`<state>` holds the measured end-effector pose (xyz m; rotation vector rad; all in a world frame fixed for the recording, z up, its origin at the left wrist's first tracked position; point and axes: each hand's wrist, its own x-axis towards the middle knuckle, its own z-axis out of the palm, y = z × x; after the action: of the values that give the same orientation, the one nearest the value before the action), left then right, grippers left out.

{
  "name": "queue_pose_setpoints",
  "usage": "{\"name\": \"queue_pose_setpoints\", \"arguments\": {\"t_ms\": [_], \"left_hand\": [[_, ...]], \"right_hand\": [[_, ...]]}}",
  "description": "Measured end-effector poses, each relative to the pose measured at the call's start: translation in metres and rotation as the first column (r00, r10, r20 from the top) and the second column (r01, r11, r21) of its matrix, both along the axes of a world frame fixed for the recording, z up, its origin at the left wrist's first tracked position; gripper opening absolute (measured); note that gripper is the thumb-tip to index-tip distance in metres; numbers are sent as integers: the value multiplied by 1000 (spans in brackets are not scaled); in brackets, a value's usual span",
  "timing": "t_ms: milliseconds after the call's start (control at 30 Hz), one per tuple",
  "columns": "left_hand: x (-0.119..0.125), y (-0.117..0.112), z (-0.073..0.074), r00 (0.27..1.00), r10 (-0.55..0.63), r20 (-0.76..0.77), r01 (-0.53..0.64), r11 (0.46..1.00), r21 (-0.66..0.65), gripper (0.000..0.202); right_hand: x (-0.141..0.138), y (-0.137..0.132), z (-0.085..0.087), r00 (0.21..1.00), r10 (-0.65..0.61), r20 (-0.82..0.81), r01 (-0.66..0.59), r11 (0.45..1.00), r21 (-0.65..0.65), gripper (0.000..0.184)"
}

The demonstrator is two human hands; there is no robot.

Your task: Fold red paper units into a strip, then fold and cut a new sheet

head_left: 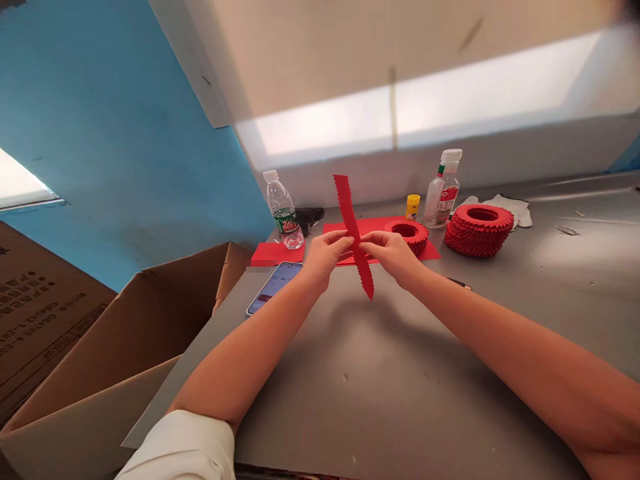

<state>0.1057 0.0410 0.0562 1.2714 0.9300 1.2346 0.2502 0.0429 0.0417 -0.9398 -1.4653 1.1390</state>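
A long red paper strip with toothed edges is held up above the grey table, its lower end tapering to a point. My left hand pinches its left edge near the middle. From the other side, my right hand pinches the same strip at about the same height. Just behind my right hand, a low ring of folded red paper rests on red paper sheets. Farther right stands a taller stack of spiky red paper rings.
A water bottle stands at the back left by a phone. Behind the rings are a yellow-capped glue stick, a clear bottle and a white glove. An open cardboard box sits left of the table.
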Motion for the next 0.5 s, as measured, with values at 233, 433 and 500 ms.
{"name": "queue_pose_setpoints", "arguments": {"t_ms": [233,433,500], "left_hand": [[0,1,-2,998,52,-21,-52,999,-16,16],[-3,3,-3,992,78,-95,-78,997,2,17],[-3,3,-3,991,84,-102,-84,996,5,16]], "right_hand": [[-1,0,-2,1000,1,23,-1,1000,12,16],[1,0,-2,998,4,67,-7,999,36,16],[2,1,-1,997,19,78,-22,999,34,17]]}}
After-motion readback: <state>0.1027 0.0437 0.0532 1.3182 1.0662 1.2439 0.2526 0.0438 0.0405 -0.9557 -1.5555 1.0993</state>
